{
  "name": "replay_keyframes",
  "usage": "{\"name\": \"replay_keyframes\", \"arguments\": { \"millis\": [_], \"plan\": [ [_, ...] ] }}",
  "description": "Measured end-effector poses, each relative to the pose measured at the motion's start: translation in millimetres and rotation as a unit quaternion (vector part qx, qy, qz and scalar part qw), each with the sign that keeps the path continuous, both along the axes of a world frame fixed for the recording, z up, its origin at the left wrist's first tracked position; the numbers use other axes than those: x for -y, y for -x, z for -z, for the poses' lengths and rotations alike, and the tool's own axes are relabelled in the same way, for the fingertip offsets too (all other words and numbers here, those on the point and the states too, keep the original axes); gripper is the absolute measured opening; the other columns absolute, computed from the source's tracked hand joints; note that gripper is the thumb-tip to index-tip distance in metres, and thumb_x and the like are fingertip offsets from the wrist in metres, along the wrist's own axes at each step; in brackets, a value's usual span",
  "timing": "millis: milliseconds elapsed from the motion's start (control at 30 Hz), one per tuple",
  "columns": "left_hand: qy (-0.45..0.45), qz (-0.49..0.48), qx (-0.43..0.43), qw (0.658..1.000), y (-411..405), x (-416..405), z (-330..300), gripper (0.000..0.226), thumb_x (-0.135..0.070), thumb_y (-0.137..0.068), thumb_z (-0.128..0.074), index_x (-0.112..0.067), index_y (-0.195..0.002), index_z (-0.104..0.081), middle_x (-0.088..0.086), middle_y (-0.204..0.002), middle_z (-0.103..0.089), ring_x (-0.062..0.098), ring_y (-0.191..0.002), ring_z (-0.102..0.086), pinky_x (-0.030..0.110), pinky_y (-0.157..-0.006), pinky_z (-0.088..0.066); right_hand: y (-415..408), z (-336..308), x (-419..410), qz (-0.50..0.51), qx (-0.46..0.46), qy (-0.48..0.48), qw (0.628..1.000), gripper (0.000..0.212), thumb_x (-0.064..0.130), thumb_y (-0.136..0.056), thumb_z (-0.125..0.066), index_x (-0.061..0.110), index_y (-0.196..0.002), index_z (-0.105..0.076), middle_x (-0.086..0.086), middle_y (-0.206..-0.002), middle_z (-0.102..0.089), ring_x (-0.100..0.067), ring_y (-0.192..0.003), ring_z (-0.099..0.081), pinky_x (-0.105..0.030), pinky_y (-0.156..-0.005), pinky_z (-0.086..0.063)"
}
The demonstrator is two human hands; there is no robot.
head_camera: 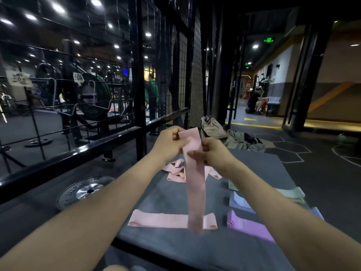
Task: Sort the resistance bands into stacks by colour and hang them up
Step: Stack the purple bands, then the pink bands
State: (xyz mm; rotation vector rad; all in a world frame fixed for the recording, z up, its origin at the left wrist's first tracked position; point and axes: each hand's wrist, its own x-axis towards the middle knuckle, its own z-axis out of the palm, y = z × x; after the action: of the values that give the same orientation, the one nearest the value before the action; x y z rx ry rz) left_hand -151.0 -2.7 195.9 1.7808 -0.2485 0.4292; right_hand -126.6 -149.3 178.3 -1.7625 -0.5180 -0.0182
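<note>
Both hands hold one pink band (pixel 193 173) up in front of the person. The left hand (pixel 170 142) has its fingers curled round the band's top left edge, thumb pressed on the face of the fabric. The right hand (pixel 214 151) pinches the band a little lower on its right edge, thumb across the front and fingers folded behind. The band hangs straight down from the two grips, its lower end blurred and dangling over the near part of a grey mat (pixel 175 247).

On the mat under that hanging end lies a flat pink stack (pixel 156 220), laid left to right. Farther away, behind the held band, sits a loose pink heap (pixel 176 171) of unsorted bands. Along the right side of the mat lie three more stacks in a row: a green stack (pixel 289 193) farthest, a blue stack (pixel 239 203) in the middle, and a purple stack (pixel 248 225) nearest.

Left of the mat a weight plate (pixel 86 191) lies flat on the floor beside a black rail (pixel 78 153). Beyond the mat's far end are a bag (pixel 213 128) and crumpled clothing (pixel 244 140).
</note>
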Motion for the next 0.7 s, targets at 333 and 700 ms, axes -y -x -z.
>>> {"name": "replay_keyframes", "arguments": {
  "millis": [333, 700],
  "plan": [
    [0.107, -0.037, -0.071, 0.991, -5.2, -16.4, 37.1, 0.022, 0.004, -0.089, -0.055, -0.013, -0.076, -0.060, 0.007, -0.076, -0.059, 0.021, -0.072, -0.055, 0.038, -0.073, -0.051, 3.2, 35.4, 1.1, -0.033, -0.051, 0.058, 0.996, 0.011, -0.001, -0.077, -0.071, 0.006, -0.077, -0.063, -0.009, -0.074, -0.065, -0.017, -0.066, -0.059, -0.035, -0.071, -0.052],
    [0.286, -0.209, -0.121, 0.927, -25.3, -88.1, 107.2, 0.021, 0.002, -0.091, -0.045, -0.011, -0.078, -0.054, 0.008, -0.085, -0.060, 0.017, -0.075, -0.059, 0.025, -0.065, -0.054, -11.4, 124.1, 48.2, -0.015, -0.126, 0.305, 0.944, 0.004, 0.008, -0.082, -0.066, 0.007, -0.078, -0.067, -0.002, -0.074, -0.059, -0.015, -0.073, -0.051, -0.026, -0.070, -0.043]
  ]
}}
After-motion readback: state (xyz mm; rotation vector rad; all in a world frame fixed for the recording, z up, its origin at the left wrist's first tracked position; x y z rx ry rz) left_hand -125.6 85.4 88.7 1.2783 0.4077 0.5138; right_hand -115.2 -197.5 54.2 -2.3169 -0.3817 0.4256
